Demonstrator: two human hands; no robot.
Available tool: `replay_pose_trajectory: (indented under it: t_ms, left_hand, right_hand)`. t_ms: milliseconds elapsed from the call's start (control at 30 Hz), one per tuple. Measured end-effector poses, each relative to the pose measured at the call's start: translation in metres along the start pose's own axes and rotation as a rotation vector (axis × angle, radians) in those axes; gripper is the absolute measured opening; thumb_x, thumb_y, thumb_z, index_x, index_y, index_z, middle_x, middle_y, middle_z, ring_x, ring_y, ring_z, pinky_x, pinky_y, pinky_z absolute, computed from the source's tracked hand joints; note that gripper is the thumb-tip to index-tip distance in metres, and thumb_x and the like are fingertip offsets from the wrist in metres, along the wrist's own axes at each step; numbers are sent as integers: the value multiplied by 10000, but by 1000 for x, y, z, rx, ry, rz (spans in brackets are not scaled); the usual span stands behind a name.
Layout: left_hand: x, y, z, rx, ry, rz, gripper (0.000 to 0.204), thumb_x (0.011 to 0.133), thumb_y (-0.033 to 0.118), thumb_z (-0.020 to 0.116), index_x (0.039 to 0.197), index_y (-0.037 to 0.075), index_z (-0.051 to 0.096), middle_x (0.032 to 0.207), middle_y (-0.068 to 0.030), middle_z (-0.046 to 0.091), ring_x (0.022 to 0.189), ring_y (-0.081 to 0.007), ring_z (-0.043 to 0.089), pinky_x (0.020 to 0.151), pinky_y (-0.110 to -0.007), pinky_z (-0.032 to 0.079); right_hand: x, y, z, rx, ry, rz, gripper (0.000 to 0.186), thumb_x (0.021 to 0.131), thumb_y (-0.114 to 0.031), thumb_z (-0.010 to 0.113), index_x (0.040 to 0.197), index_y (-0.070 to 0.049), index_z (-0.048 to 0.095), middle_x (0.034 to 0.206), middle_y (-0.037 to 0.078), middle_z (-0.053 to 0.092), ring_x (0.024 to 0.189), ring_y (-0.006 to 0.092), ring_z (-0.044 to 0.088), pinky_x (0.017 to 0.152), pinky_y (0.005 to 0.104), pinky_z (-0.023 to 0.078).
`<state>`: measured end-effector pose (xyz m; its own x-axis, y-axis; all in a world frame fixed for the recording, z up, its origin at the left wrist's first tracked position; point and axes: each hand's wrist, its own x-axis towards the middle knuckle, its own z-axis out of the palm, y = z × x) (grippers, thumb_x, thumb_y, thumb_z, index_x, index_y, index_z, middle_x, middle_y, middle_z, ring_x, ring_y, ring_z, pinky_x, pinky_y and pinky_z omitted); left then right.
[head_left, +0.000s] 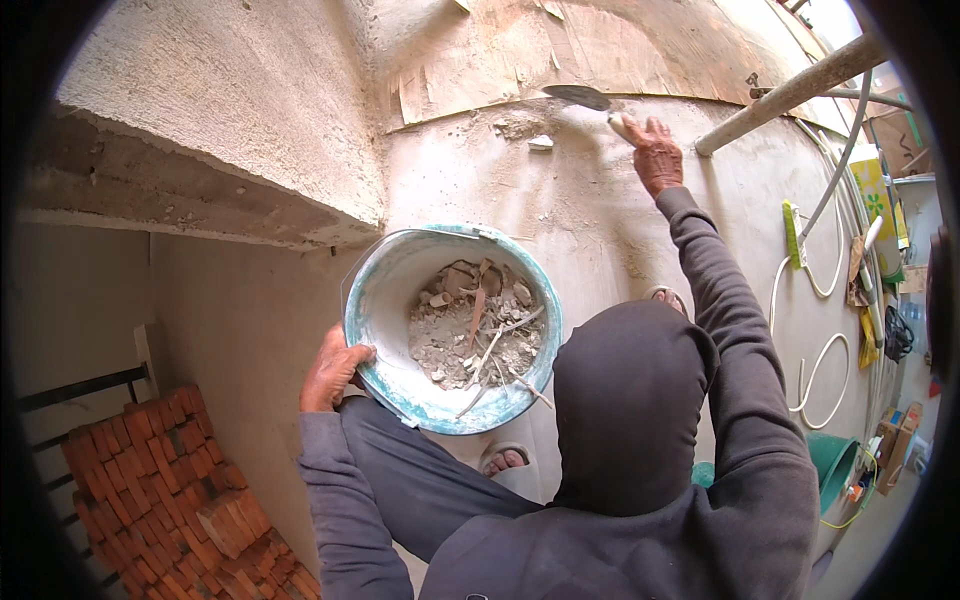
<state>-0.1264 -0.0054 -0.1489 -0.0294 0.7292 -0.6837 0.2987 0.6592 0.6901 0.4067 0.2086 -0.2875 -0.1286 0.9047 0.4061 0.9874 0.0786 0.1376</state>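
My left hand (335, 370) grips the near-left rim of a pale bucket (384, 320) with blue-green stains, thumb over the edge. Inside the bucket lies grey rubble (425, 345) with broken chunks, sticks and strips. My right arm stretches far forward, and my right hand (658, 158) is closed round the light handle of a trowel (578, 96). The trowel's dark blade points left, just above the floor beside a small heap of debris (518, 126). A whitish chunk (540, 143) lies close to that heap.
A worn wooden sheet (470, 75) borders the floor ahead. At the right are a slanting metal pole (790, 95), pale hoses (828, 370), a green-edged brush (793, 235) and a green bucket (832, 465). A concrete ledge (230, 180) juts in from the left, above stacked red bricks (165, 470).
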Motion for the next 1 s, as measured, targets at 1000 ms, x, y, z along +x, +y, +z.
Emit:
replay_pose_trajectory:
  t_ms: [1000]
  left_hand:
    - [-2,2,0,12,3,1,527,726,79,624,1232,-49,553,960,-116,651,724,-183,643,615,-313,546]
  right_hand:
    - [-22,-54,-9,98,-193,-20,566,874,-19,542,1404,-214,501,1070,88,637,1052,288,607,782,382,582]
